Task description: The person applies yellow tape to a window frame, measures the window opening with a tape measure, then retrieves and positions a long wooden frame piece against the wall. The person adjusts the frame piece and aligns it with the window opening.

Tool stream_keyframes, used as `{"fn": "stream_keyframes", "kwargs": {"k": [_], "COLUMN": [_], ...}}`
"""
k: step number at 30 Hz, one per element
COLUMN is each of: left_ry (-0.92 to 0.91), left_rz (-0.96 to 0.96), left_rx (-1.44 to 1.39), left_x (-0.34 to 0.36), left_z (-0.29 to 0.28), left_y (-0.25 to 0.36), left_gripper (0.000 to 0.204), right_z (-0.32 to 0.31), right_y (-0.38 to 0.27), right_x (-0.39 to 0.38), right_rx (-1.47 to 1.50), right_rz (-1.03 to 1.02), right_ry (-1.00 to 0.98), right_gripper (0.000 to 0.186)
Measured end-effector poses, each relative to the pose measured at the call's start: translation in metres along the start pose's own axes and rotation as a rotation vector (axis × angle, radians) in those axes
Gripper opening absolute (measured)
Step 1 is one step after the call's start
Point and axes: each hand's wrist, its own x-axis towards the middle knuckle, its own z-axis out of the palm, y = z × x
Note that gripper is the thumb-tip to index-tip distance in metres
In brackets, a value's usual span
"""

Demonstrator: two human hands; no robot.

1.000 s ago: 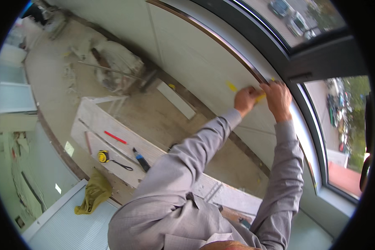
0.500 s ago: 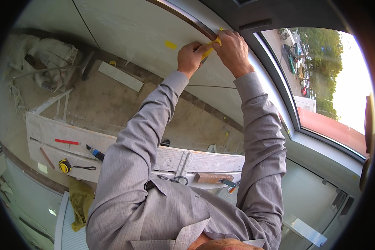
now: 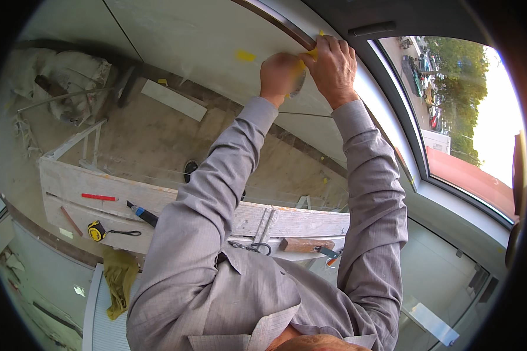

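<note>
Both arms (image 3: 219, 158) reached forward. The right hand (image 3: 335, 67), bent over the wall's (image 3: 199, 50) top edge, pinched yellow tape (image 3: 312, 53); the left hand (image 3: 279, 75) blurred beside it, grip impossible to tell.

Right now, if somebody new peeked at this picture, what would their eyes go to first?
Probably the bright yellow tape at the right hand, up against the pale wall, with the blurry left hand close beside it. Next might come the red stick and the yellow-and-black tape measure, lying on the whitish boards at the lower left. The green trees outside the window on the right stand out too.
</note>
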Motion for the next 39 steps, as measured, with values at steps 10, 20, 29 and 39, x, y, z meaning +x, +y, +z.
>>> {"fn": "stream_keyframes", "kwargs": {"k": [10,20,29,39], "left_ry": [0.169,0.011,-0.400,-0.475], "left_rz": [-0.346,-0.544,-0.638,-0.289], "left_rx": [-0.332,-0.123,0.245,1.034], "left_x": [-0.030,-0.171,-0.294,-0.418], "left_z": [0.016,-0.068,-0.146,-0.209], "left_y": [0.016,0.036,0.161,0.175], "left_gripper": [0.018,0.032,0.041,0.053], "right_z": [0.005,0.014,-0.018,-0.090], "right_y": [0.002,0.001,0.030,-0.033], "right_x": [-0.001,-0.003,0.000,-0.190], "right_rx": [-0.023,-0.036,-0.048,0.283], "right_rz": [-0.025,-0.016,0.022,0.129], "right_ry": [0.006,0.022,-0.302,-0.196], "right_gripper": [0.053,0.066,0.092,0.076]}}
